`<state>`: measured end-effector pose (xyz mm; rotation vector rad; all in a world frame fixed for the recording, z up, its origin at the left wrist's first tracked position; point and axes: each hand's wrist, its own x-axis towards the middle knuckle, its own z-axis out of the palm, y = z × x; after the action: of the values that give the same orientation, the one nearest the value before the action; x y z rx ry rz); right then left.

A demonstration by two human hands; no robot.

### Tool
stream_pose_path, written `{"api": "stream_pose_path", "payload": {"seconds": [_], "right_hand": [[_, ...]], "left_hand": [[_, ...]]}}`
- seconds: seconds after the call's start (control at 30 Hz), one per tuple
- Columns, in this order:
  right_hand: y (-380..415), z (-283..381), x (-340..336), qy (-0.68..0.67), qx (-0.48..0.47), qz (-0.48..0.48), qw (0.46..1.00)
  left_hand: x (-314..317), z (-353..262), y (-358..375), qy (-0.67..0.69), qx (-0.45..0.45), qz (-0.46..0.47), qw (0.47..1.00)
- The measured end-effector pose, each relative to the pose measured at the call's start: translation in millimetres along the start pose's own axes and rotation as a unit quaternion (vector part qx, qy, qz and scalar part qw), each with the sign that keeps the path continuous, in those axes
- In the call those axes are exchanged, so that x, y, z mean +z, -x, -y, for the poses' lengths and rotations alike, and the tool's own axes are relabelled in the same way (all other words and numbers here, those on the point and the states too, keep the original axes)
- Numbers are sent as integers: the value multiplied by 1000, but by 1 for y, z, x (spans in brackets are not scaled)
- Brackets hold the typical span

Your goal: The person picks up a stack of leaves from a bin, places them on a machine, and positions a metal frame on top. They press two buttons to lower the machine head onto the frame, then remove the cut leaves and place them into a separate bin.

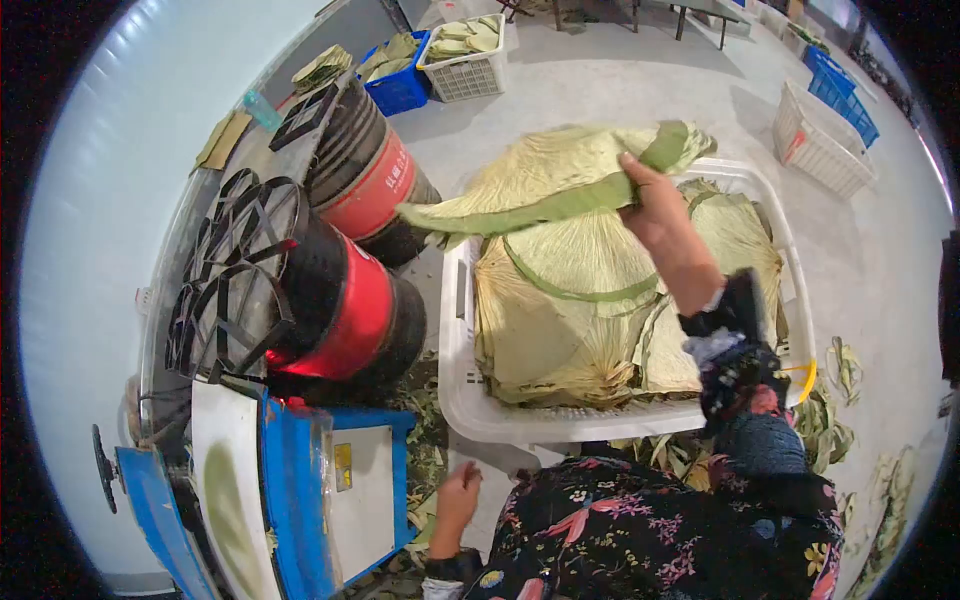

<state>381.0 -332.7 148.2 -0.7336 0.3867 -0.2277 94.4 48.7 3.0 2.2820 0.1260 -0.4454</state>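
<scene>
My right hand [660,215] is closed on the edge of a dried lotus leaf [550,180], pale with a green border. It holds the leaf above a white plastic crate [455,400]. Inside the crate lie stacked dried lotus leaves [560,345] in several piles, with fan-like veins and flat cut edges. Low in the view, my left hand [457,508] hangs between the crate and a blue and white machine [365,490]. Its fingers are curled and nothing shows in them.
Two black and red drums [345,310] stand to the left, with black metal frames [250,260] beside them. Farther back are a blue crate [398,90] and a white crate [465,75] of leaves. More crates [822,140] stand at right. Leaf scraps [820,420] litter the floor.
</scene>
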Motion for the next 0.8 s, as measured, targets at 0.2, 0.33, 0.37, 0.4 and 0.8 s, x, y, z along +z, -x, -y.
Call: {"api": "stream_pose_path", "payload": {"seconds": [0.2, 0.33, 0.37, 0.4, 0.8], "right_hand": [[89, 51, 4, 16, 49, 160, 986], [57, 2, -40, 102, 213, 230, 944], [47, -13, -49, 183, 235, 213, 931], [42, -26, -54, 251, 271, 205, 906], [91, 5, -5, 251, 305, 200, 897]], "left_hand": [[-73, -69, -68, -38, 135, -67, 988], [-75, -41, -139, 711, 91, 217, 662], [-82, -66, -157, 709, 114, 231, 656], [-87, -89, -171, 706, 136, 245, 650], [-107, -151, -123, 579, 90, 119, 802]]}}
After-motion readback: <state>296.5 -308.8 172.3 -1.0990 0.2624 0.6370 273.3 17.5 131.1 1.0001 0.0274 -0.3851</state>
